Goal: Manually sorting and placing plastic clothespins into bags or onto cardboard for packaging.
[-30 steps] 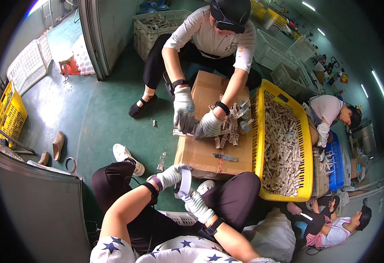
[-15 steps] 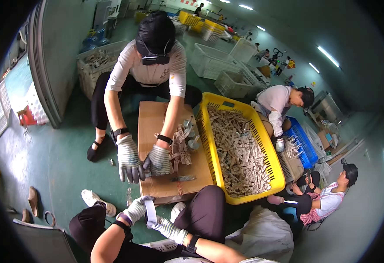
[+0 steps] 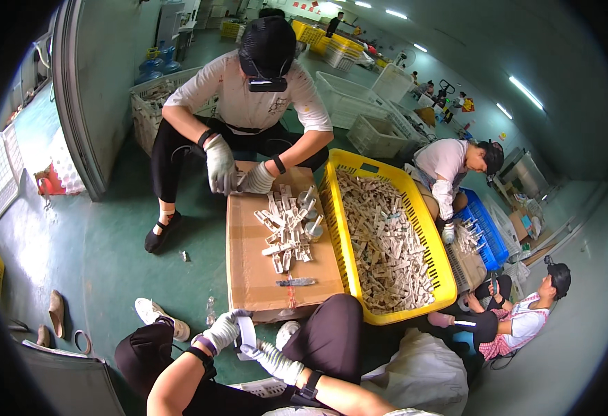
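Gloved hands — left hand [image 3: 222, 330] and right hand [image 3: 270, 358] — gripping one white strip [image 3: 246, 328]; yellow crate [image 3: 415, 201] of pieces apparently unprocessed.

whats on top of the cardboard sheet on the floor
On the cardboard sheet lies a loose pile of pale plastic parts and, nearer the wearer, a small grey knife-like tool. The co-worker's gloved hands cover its far edge, hiding whatever lies under them.
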The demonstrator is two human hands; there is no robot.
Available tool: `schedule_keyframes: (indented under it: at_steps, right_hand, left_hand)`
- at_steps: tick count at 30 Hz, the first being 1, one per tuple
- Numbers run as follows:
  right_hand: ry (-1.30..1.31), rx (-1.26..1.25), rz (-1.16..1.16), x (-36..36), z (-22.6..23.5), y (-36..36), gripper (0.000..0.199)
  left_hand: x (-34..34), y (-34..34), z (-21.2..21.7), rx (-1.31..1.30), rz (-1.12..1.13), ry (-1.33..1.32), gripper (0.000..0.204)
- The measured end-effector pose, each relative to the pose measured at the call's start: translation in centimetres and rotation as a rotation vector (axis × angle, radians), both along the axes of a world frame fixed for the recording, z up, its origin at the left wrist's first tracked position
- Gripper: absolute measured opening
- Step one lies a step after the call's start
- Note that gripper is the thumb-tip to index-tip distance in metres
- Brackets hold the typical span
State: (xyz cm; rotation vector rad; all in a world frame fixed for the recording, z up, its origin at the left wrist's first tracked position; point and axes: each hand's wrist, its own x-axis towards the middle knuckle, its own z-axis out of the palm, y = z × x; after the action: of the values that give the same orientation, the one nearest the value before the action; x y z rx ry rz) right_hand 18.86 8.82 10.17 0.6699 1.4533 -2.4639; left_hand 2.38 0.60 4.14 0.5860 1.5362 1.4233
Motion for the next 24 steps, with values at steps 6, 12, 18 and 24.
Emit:
schedule_keyframes:
  at_steps: [6, 12, 18, 24]
  right_hand:
    - [0.072, 0.030, 0.100, -1.1, 5.3, 5.6, 0.021]
    - [0.170, 1.491, 0.154, -4.8, 11.8, 18.9, 0.015]
    - [-0.282, 1.610, 0.555, -6.2, 7.1, 24.2, 0.043]
    - [-0.133, 1.893, 0.708, -9.0, 4.1, 21.2, 0.031]
  left_hand:
    - [-0.2, 0.9, -2.2, 0.027, -0.035, 0.077, 0.022]
    - [-0.5, 1.1, -1.7, 0.044, 0.005, 0.026, 0.029]
    - [-0.5, 0.4, 0.6, 0.010, 0.032, -0.075, 0.035]
    - [-0.3, 0.0, 1.7, -0.033, 0.020, -0.041, 0.036]
